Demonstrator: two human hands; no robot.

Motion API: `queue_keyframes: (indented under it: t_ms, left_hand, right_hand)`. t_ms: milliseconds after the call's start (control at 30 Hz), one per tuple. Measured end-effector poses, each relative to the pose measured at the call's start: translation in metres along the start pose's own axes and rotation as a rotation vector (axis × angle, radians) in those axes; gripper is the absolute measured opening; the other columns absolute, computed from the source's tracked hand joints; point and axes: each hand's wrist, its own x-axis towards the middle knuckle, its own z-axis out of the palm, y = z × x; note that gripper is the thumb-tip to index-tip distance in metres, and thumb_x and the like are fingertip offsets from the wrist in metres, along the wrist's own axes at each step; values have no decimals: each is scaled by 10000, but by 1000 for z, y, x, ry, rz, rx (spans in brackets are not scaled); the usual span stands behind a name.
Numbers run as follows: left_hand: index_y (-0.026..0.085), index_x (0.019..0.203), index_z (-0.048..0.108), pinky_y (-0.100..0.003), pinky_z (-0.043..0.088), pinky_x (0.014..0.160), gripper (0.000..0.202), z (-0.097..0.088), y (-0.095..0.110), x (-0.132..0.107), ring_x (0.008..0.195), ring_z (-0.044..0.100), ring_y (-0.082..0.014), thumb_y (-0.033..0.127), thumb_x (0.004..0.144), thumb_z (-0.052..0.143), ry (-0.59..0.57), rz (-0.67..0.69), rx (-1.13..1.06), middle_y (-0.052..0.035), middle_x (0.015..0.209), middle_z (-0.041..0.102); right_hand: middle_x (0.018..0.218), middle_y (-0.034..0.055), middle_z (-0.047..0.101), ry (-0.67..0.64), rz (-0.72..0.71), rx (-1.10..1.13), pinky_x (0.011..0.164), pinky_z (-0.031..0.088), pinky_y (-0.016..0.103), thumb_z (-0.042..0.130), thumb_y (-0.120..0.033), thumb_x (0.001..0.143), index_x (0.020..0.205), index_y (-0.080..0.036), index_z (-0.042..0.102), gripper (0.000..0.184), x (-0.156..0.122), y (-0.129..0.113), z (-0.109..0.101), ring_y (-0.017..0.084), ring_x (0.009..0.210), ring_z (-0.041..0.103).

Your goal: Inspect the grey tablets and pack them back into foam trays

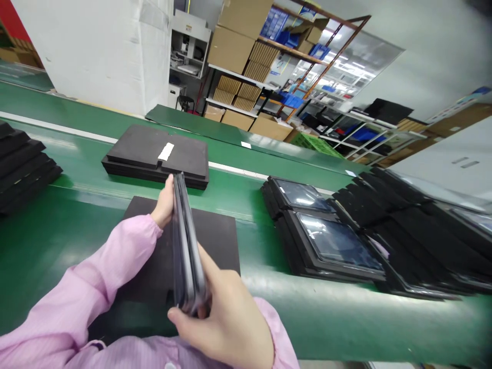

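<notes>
I hold a thin dark panel [184,241] upright on its edge, seen edge-on, above a black foam pad [219,241] on the green table. My left hand [164,204] grips the panel's far end, fingers wrapped behind it. My right hand [226,318] is closed on its near end, thumb across the bottom edge. Both sleeves are pink.
A stack of black foam trays [154,154] with a white label lies beyond the pad. More black trays [23,164] sit at the left. Screen panels in black trays [330,241] and several overlapping trays fill the right. Shelves with cardboard boxes [246,56] stand behind.
</notes>
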Motion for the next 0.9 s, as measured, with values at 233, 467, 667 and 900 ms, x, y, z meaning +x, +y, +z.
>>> queue_keyframes:
  t_ms: [233, 467, 667, 900]
  left_hand:
    - [199, 522, 571, -241, 409, 551, 645, 34, 55, 14, 510, 456, -110, 743, 859, 488, -54, 542, 145, -4, 544, 512]
    - [201, 550, 581, -235, 410, 550, 607, 34, 44, 30, 524, 483, -108, 698, 888, 493, -141, 525, 147, -9, 576, 531]
    - [206, 582, 596, -245, 412, 545, 574, 35, 40, 37, 520, 494, -119, 694, 876, 523, -127, 540, 144, 0, 552, 506]
    - [213, 585, 581, -261, 408, 552, 553, 36, 39, 37, 527, 497, -136, 685, 871, 543, -111, 532, 150, 3, 528, 479]
  right_hand:
    - [752, -2, 770, -186, 18, -340, 635, 465, 318, 757, -321, 819, 1122, -150, 634, 370, 22, 12, -10, 245, 723, 736]
    - [890, -11, 800, -296, -82, -226, 604, 464, 276, 749, -295, 840, 1285, -158, 579, 496, 37, 29, -32, 149, 614, 695]
    - [767, -9, 775, -222, -56, -134, 605, 444, 260, 657, -299, 918, 1172, -150, 633, 295, 41, 36, -37, 148, 615, 692]
    - [730, -21, 743, -261, -99, -166, 584, 395, 252, 602, -259, 964, 1083, -157, 643, 162, 44, 39, -42, 134, 586, 644]
